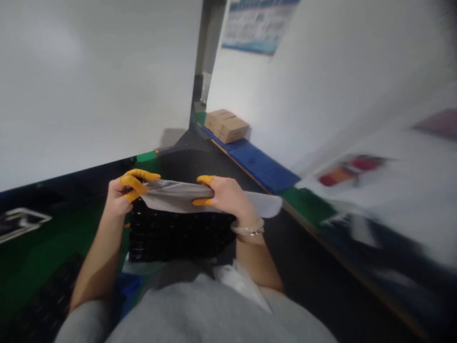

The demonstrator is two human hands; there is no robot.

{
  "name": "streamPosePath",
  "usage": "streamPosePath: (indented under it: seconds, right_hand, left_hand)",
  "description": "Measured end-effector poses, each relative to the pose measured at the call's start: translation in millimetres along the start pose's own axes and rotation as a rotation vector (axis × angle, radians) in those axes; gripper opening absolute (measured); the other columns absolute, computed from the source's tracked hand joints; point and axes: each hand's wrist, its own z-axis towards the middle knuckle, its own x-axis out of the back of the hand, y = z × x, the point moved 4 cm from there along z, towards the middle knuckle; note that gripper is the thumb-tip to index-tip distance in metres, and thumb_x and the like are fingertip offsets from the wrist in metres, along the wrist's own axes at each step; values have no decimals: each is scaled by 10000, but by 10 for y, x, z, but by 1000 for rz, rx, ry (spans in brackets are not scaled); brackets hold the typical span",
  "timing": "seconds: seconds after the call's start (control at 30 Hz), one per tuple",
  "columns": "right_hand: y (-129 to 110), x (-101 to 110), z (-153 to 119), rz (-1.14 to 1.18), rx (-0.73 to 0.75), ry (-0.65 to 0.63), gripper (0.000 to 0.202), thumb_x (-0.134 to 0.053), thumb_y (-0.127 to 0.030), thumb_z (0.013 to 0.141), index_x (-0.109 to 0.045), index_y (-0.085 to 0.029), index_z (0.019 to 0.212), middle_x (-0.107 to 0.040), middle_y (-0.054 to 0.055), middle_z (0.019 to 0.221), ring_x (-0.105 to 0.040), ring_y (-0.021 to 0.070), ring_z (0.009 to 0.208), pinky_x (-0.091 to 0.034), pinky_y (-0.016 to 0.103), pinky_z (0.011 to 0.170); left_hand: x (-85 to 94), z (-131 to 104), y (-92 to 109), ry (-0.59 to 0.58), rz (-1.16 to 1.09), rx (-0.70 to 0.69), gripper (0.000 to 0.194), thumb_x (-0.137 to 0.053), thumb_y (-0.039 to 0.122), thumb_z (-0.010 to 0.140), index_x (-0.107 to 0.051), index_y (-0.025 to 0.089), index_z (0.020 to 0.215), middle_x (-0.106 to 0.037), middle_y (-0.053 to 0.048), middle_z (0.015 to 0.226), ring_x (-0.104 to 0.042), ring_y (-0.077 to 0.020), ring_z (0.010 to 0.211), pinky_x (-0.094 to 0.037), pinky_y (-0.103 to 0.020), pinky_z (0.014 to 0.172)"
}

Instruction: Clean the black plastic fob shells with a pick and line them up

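Observation:
A flat bundle of thin, greyish-white sheets (174,196) stretches between my hands, with fine layered lines along its upper edge. My left hand (123,193), yellow covers on its fingers, closes on the left end. Further along, my right hand (228,193) grips the bundle between thumb and fingers, which also wear yellow covers. The rounded right end sticks out beyond my right wrist, which carries a pale bracelet (249,227). Below the bundle is a stack of black ridged trays or crates (178,238); blur hides their exact kind.
Ahead, cardboard boxes (226,126) rest on a blue-topped ledge (262,164) along the right wall. A poster (260,24) hangs above. Blurred red and orange items (350,170) lie at right. More black ridged pieces (46,295) sit low on the left, over green flooring (71,238).

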Motion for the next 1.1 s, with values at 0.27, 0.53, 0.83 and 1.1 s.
streamPosePath:
  seconds: [0.27, 0.53, 0.83, 1.1]
  right_hand:
    - [-37, -41, 21, 66, -23, -171, 232, -651, -458, 806, -667, -226, 808, -680, -4, 728, -626, 153, 685, -356, 237, 591]
    - [-110, -59, 12, 44, -25, -187, 182, -669, -403, 794, -621, -240, 860, -679, -23, 771, -612, 146, 698, -323, 234, 573]
    - [-118, -51, -20, -4, 28, -244, 186, -651, -390, 793, -606, -217, 844, -664, -4, 758, -595, 148, 681, -294, 247, 561]
    - [-91, -183, 36, 89, 60, -291, 182, -650, -326, 780, -538, -195, 720, -625, -15, 730, -560, 123, 670, -272, 238, 564]
  left_hand:
    - [-107, -34, -21, 48, 53, 10, 112, -685, 169, 782, -667, 171, 672, -715, -76, 941, -667, -299, 1008, -546, -534, 893]
    - [-146, -52, -44, 206, 165, 9, 132, -649, 230, 831, -623, 165, 719, -723, -77, 921, -699, -230, 869, -570, -383, 778]
    - [-188, -98, -159, 328, 37, -98, 200, -704, 299, 768, -656, 177, 618, -703, -41, 757, -697, -253, 768, -587, -446, 708]
    - [-154, -63, -173, 390, -25, -104, 238, -708, 366, 731, -642, 181, 596, -699, -43, 761, -693, -247, 771, -589, -451, 721]
